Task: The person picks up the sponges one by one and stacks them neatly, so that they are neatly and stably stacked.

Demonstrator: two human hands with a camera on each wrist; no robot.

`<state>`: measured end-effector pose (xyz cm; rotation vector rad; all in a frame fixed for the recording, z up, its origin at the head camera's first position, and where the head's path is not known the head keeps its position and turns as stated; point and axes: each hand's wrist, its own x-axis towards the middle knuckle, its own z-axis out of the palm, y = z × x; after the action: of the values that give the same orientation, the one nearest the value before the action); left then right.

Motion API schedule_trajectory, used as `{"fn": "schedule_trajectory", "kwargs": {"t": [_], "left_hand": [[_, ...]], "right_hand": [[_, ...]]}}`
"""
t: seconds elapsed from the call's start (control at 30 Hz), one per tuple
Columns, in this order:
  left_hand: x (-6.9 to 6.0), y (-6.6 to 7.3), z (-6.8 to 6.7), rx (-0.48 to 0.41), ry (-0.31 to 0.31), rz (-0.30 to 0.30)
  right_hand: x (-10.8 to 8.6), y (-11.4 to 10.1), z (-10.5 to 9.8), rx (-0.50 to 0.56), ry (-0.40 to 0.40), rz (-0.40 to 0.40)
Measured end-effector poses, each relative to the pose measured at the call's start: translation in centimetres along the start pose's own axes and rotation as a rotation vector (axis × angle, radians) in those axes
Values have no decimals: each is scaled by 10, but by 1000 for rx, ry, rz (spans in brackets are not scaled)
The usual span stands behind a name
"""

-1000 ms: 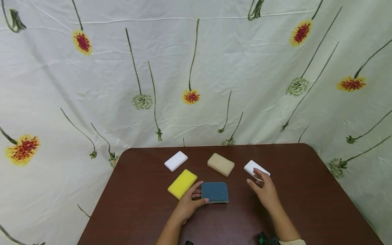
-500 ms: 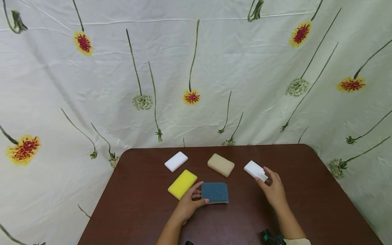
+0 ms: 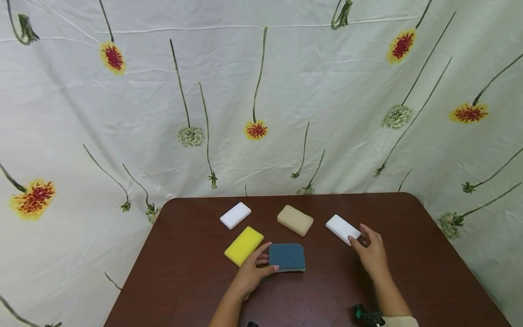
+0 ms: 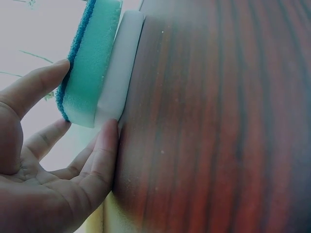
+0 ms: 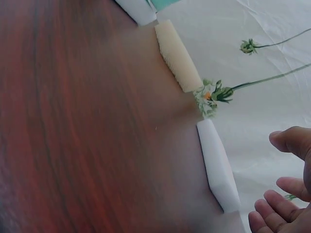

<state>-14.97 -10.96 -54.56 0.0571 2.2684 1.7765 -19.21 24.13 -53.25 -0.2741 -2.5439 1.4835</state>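
In the head view, a sponge with a blue scouring face (image 3: 287, 255) lies near the table's middle. The left wrist view shows its teal foam (image 4: 92, 63) on top of a white sponge block (image 4: 121, 63). My left hand (image 3: 250, 274) is at this stack's left end, thumb at the near corner and fingertips along the end, relaxed. Another white sponge block (image 3: 342, 228) lies to the right. Beside its near right corner is my right hand (image 3: 372, 254), fingers loosely bent and holding nothing; in the right wrist view they stand apart from the block.
A yellow sponge (image 3: 244, 245) lies just left of my left hand. Farther back are a white block (image 3: 235, 215) and a beige sponge (image 3: 295, 220). A flowered cloth (image 3: 261, 91) hangs behind the dark brown table (image 3: 433, 281).
My right hand has drawn to the right, from over the right-hand white block to its near right corner. The left hand and the sponges stay in place.
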Motion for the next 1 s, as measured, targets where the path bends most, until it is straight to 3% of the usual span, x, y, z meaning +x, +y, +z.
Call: {"fn": "schedule_trajectory", "kwargs": {"t": [0.23, 0.47, 1.0], "left_hand": [[1, -1, -1, 6, -2, -9], [0, 0, -1, 7, -4, -7], [4, -4, -2, 13, -15, -24]], "right_hand": [[1, 5, -1, -30, -21, 74], [3, 11, -1, -28, -112, 143], [12, 24, 1, -122, -167, 127]]}}
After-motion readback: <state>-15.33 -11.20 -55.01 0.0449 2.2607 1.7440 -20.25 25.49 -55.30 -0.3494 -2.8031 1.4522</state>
